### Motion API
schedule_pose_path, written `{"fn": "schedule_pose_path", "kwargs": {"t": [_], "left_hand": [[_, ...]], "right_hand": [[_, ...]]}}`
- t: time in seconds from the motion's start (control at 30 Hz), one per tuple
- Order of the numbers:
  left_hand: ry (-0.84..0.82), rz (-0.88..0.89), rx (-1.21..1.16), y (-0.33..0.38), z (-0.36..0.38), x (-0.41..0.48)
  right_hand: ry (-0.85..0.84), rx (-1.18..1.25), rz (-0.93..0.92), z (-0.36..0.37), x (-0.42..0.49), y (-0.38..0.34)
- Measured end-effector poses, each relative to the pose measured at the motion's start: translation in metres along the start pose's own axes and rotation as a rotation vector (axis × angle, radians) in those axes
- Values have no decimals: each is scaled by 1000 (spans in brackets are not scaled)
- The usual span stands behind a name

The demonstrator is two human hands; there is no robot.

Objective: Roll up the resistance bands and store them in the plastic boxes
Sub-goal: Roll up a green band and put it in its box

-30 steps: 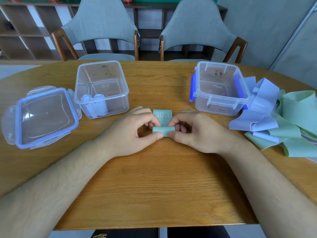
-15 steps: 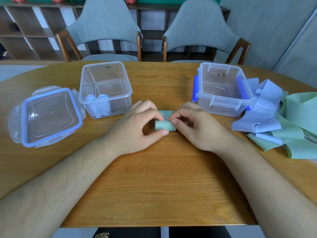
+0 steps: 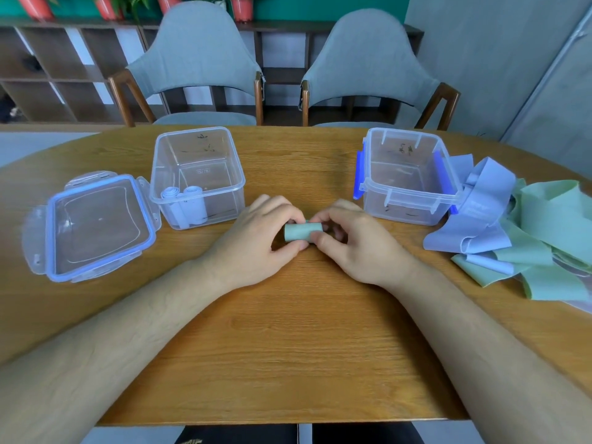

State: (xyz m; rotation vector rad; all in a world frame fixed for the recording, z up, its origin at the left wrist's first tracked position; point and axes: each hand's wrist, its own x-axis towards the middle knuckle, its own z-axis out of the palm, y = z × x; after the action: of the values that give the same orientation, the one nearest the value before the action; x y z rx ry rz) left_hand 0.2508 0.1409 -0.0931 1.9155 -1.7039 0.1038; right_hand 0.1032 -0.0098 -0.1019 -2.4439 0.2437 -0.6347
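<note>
On my feed the left hand (image 3: 256, 241) and right hand (image 3: 352, 248) are bare, and the forearms (image 3: 112, 331) behind them are sleeveless up to the frame's edge, with fine hair along them. Nearer than the hands, below the desk (image 3: 288, 363) edge, I see dark trousers (image 3: 243, 435) with a small gold marking (image 3: 189, 441) on the left-hand side.

The left forearm (image 3: 112, 341) enters from the lower left corner of the frame and the right forearm (image 3: 480, 341) from the lower right, both bare, converging toward the centre. The left hand (image 3: 256, 241) lies just left of centre, back up, its fingers curled over the top of a green roll (image 3: 302, 231) and its thumb against the near side. The right hand (image 3: 358, 251) mirrors it just right of centre, fingers bent round the roll's right end, thumb on the near edge. The thumb tips almost meet.
</note>
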Motion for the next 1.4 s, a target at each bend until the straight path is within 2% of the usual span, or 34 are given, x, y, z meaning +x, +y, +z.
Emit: {"fn": "schedule_pose_path", "kwargs": {"t": [0.3, 0.5, 0.67, 0.8, 1.07, 1.23, 1.4], "left_hand": [[71, -96, -218, 9, -9, 7], [60, -127, -385, 8, -4, -2], [6, -109, -414, 9, -5, -2], [-6, -122, -412, 11, -8, -2], [33, -135, -486, 12, 3, -2], [73, -189, -435, 14, 0, 0], [45, -181, -439, 13, 1, -1]], "right_hand": [[105, 99, -38, -8, -3, -10], [55, 128, -22, -5, -3, -10], [38, 143, -9, -5, -3, -12], [60, 320, 11, -4, -5, -17], [126, 177, -32, -2, -4, -19], [62, 302, 5, -2, -7, -25], [69, 217, -30, -1, -6, -22]]}}
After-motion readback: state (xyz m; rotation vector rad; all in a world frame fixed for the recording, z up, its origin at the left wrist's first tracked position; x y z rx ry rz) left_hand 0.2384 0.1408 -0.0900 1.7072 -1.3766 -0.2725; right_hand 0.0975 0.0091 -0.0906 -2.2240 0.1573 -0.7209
